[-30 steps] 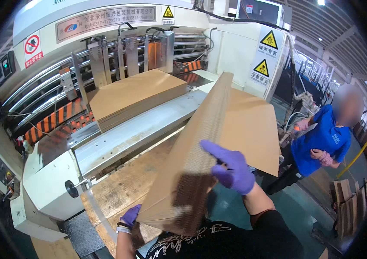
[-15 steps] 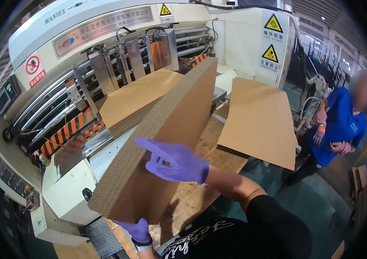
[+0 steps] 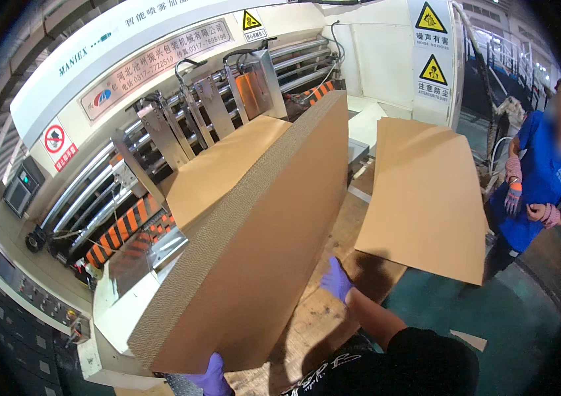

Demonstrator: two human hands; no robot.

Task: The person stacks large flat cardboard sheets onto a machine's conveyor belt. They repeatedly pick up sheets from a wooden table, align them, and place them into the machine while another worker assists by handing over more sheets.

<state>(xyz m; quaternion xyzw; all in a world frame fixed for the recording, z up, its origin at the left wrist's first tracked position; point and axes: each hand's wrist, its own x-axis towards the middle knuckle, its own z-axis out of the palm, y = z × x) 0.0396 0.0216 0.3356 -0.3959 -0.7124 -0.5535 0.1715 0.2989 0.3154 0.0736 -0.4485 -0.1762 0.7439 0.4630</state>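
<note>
A thick stack of brown corrugated cardboard sheets [image 3: 261, 251] stands on its long edge, tilted, in the middle of the view, with its fluted edge facing up and left. My left hand [image 3: 213, 377], in a purple glove, grips the stack's bottom edge near the lower rim of the picture. My right hand [image 3: 336, 280], also in a purple glove, hovers by the stack's lower right edge with its fingers spread. It holds nothing. Whether it touches the cardboard I cannot tell.
Flat cardboard sheets [image 3: 228, 165] lie on the feed table of a large white machine [image 3: 129, 72] with rollers and yellow warning signs. A second flat pile [image 3: 426, 198] rests at the right on a wooden platform [image 3: 320, 317]. A person in blue [image 3: 538, 178] stands beyond it. A control panel [image 3: 30, 290] is at the left.
The cardboard stack has swung left and toward the machine. My right hand has come off its face and dropped to its lower right edge. My left hand stays under the bottom.
</note>
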